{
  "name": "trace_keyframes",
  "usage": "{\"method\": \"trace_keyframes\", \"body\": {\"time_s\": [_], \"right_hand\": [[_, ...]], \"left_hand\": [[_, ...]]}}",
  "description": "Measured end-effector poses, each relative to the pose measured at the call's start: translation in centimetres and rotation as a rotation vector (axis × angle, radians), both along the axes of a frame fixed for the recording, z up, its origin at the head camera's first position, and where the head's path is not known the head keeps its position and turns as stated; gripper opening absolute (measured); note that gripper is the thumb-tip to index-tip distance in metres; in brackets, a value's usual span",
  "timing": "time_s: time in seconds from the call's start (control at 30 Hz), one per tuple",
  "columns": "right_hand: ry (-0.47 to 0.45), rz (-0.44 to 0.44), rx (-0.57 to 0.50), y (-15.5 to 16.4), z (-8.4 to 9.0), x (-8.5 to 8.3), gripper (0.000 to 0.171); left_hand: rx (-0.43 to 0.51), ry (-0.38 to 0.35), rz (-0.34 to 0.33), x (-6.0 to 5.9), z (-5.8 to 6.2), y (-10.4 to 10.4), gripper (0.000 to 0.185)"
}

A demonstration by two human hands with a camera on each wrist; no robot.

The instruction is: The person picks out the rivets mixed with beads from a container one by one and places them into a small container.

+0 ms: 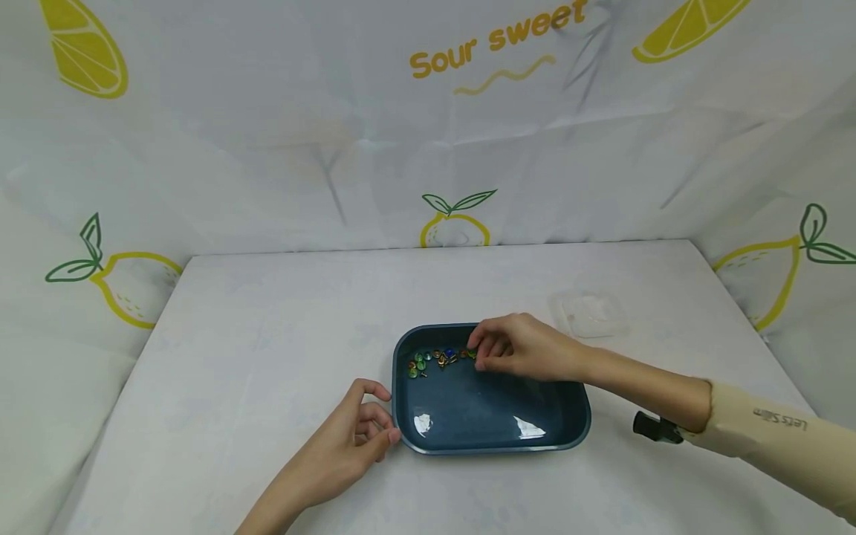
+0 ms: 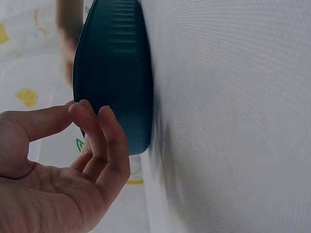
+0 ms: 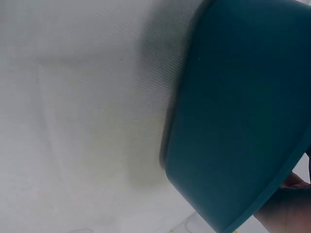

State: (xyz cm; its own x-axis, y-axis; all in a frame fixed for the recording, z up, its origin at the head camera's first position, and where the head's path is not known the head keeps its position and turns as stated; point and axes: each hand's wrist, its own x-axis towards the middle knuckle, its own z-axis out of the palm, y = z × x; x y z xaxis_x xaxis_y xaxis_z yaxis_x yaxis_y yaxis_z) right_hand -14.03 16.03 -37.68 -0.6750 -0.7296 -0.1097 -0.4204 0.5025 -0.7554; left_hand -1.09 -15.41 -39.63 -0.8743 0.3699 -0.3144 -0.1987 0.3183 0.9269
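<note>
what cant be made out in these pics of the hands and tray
Head view: whatever the right hand may pinch, hidden by the hand itself.
Head view: the exact count of small shiny pieces, too small, some perhaps covered.
Both wrist views: the inside of the blue tray, hidden by its outer wall.

Right sleeve (image 1: 776, 438): pale beige, close-fitting, worn over my arm from the forearm (image 1: 645, 383) upward.
Cuff (image 1: 712, 405): plain edge, ending partway along my forearm.
Print (image 1: 779, 418): small dark letters, upside down in the head view, reading "Let's Slim".
Black part (image 1: 657, 428): small, blocky, beside my cuff; details too small to tell.
Right hand (image 1: 524, 347): bare.
Left hand (image 1: 354, 442): bare, wrist included.
</note>
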Motion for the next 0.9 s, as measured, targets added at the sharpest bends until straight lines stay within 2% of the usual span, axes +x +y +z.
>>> {"method": "trace_keyframes", "body": {"time_s": [0.57, 0.9], "right_hand": [[0.006, -0.021, 0.08, 0.3, -1.2, 0.4, 0.029], [0.022, -0.037, 0.088, 0.5, -1.7, 0.2, 0.03]], "left_hand": [[0.001, -0.003, 0.002, 0.0, 0.0, 0.0, 0.048], [-0.004, -0.007, 0.007, 0.0, -0.1, -0.1, 0.049]]}}
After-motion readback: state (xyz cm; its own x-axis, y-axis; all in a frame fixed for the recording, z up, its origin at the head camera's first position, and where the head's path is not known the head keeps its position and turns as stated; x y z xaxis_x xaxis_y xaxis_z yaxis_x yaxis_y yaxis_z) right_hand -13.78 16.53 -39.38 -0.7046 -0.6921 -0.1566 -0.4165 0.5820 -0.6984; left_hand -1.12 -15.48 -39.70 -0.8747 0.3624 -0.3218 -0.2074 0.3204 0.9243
